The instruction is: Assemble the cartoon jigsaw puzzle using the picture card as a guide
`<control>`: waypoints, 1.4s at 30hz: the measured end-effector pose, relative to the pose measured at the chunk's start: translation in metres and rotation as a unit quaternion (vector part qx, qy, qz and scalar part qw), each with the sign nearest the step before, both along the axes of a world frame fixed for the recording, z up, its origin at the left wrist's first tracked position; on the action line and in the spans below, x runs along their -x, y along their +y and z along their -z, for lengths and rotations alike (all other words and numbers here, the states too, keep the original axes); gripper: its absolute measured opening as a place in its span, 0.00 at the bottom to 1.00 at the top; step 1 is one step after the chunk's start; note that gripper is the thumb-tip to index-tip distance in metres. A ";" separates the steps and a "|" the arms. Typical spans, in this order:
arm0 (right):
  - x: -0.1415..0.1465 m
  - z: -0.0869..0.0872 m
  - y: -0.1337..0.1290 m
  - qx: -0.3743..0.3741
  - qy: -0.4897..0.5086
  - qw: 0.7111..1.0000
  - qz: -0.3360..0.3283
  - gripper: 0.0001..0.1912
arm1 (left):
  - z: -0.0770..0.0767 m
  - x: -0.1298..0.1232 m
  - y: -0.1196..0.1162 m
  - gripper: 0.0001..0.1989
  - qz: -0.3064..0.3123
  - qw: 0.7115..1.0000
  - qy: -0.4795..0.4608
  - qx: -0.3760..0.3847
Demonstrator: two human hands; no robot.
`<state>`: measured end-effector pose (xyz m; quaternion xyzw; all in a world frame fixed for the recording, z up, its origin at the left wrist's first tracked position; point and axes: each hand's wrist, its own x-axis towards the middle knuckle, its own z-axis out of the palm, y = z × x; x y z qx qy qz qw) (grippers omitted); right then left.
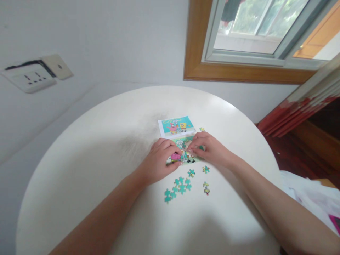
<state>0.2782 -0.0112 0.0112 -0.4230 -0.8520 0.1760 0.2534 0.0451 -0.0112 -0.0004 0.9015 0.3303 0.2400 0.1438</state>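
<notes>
A partly assembled cartoon jigsaw puzzle (pixel 181 144) lies on the white table between my hands, which cover parts of it. My left hand (pixel 162 157) rests over its left side, fingers spread apart, thumb along the lower edge. On the right side my right hand (pixel 205 146) has its thumb and fingertips pinched together at the puzzle's surface; what is between them is too small to make out. Just behind the puzzle lies a reference picture card (pixel 177 126) with the same cartoon figures. Nearer to me is a cluster of loose teal puzzle pieces (pixel 181 188).
More loose pieces lie on the round table (pixel 87 170): one two-toned piece (pixel 206 169), a yellowish pair (pixel 206 188), and one piece (pixel 202 129) beyond my right hand. A wall socket (pixel 30 78) is at left, a window (pixel 252 32) and curtain (pixel 300 102) at right.
</notes>
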 end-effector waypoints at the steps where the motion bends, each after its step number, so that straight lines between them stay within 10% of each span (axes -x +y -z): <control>1: -0.001 0.000 0.000 0.003 -0.004 1.000 -0.009 0.07 | 0.000 0.000 0.000 0.08 0.000 1.000 -0.001 0.001; 21: 0.003 -0.004 -0.002 0.017 -0.017 1.000 -0.002 0.10 | 0.000 0.001 0.000 0.08 -0.001 1.000 0.004 0.001; 30: -0.020 -0.017 0.007 0.001 0.042 0.963 0.266 0.11 | 0.002 0.001 0.000 0.09 -0.003 1.000 0.010 0.000; 42: -0.018 -0.009 0.002 0.103 0.036 0.962 0.251 0.13 | 0.001 0.001 0.000 0.09 -0.010 1.000 0.015 -0.001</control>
